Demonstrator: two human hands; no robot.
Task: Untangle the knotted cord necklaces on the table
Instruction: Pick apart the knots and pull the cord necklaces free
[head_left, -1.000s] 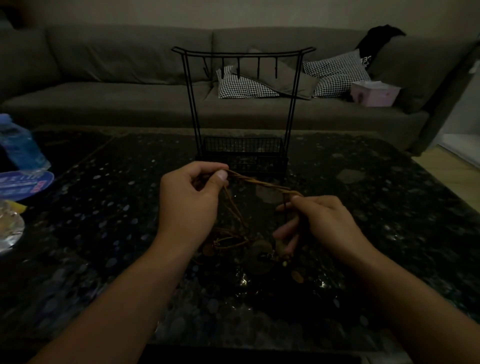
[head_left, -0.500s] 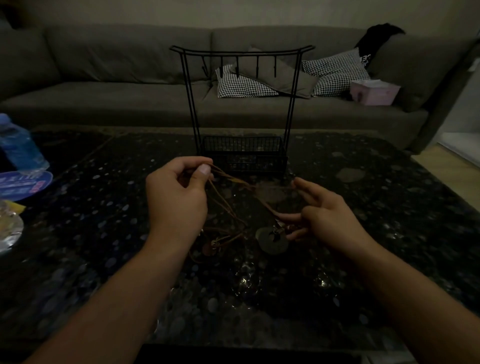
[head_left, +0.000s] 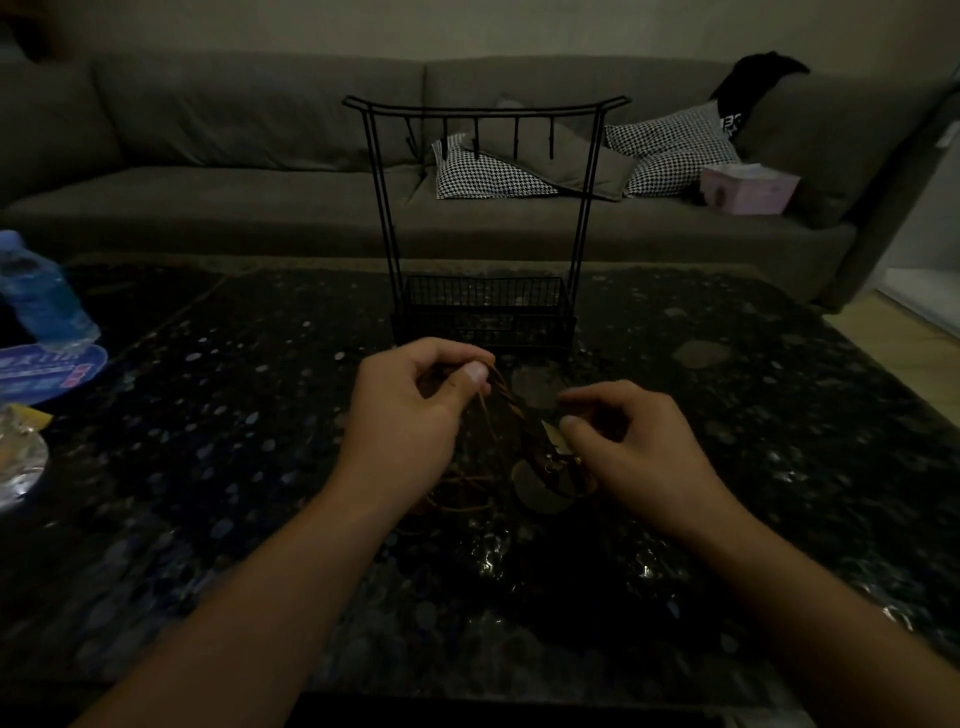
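Note:
Brown cord necklaces (head_left: 511, 410) hang in a tangle between my hands over the dark speckled table (head_left: 234, 467). My left hand (head_left: 410, 410) pinches the upper cord strands between thumb and fingers. My right hand (head_left: 623, 441) is curled beside the lower part of the tangle, its thumb and fingertips at the cords near a round flat pendant (head_left: 537, 486). Whether it holds the cords firmly is hard to see in the dim light. Loose loops of cord (head_left: 457, 493) lie on the table under my left wrist.
A black wire jewellery stand (head_left: 485, 218) with hooks and a basket base stands just beyond my hands. A blue water bottle (head_left: 39, 296) and wrappers lie at the left edge. A grey sofa (head_left: 208, 156) with checked cushions and a pink tissue box (head_left: 748, 187) is behind the table.
My hands have come closer together. The left hand lowered slightly with the cords still pinched, and the right hand's spread fingers curled in at the tangle beside the pendant.

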